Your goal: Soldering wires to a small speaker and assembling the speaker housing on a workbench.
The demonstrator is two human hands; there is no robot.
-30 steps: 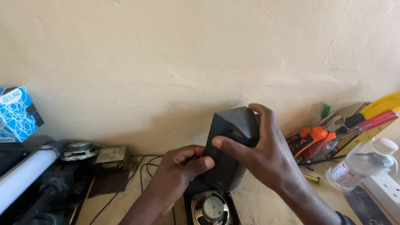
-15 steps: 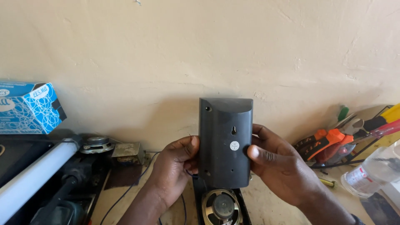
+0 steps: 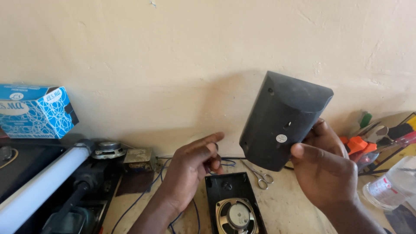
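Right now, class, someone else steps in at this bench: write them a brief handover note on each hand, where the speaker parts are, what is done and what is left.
Right hand: holds the black speaker back cover tilted, up off the bench.
Left hand: holds nothing; its fingers are at the thin wires.
Front panel with speaker cone: flat on the bench, beside the small scissors.
Done: the cover is off the front panel.
Left: the two halves are still apart, wires loose.
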